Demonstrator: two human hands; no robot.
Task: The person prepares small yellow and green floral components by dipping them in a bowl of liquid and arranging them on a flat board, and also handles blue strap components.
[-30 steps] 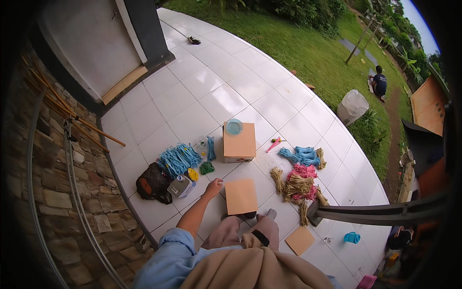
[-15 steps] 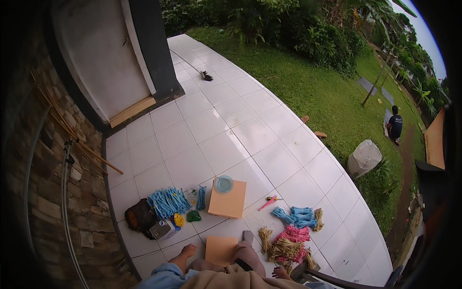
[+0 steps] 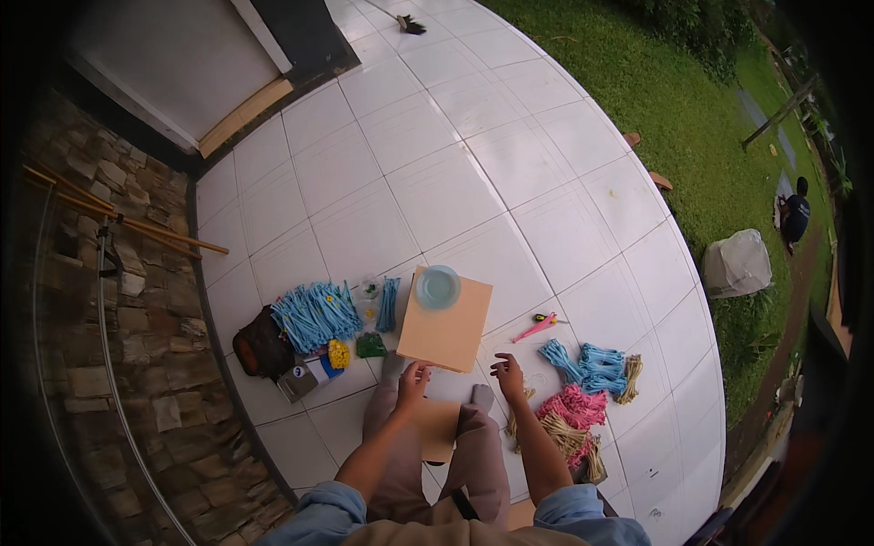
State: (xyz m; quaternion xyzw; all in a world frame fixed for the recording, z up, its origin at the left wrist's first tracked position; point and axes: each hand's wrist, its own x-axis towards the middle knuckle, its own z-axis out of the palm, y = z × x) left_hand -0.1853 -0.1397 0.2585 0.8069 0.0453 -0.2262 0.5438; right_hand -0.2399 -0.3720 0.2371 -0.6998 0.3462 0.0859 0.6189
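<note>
My left hand [image 3: 414, 379] is at the near left corner of a light-brown square board [image 3: 446, 332], fingers loosely bent and holding nothing I can see. Whether it touches the board's edge is unclear. To the right of that board, over the tiles, my right hand [image 3: 510, 374] has its fingers apart and empty. A translucent blue bowl [image 3: 438, 288] stands on the far part of the board. Between my legs lies a second light-brown panel [image 3: 437, 426], partly hidden by my left forearm and thighs.
Left are a heap of light-blue strands [image 3: 316, 316], a yellow bundle [image 3: 339, 354], a green packet [image 3: 370, 345] and a dark bag [image 3: 264, 344]. Right lie blue [image 3: 601, 367], pink [image 3: 572, 405] and beige bundles [image 3: 630, 379], and a pink strip [image 3: 534, 328]. A person [image 3: 796, 217] crouches on the grass.
Both my hands have come forward from beside my body to the near edge of the board. The view has tipped down, showing more of my arms and legs.
</note>
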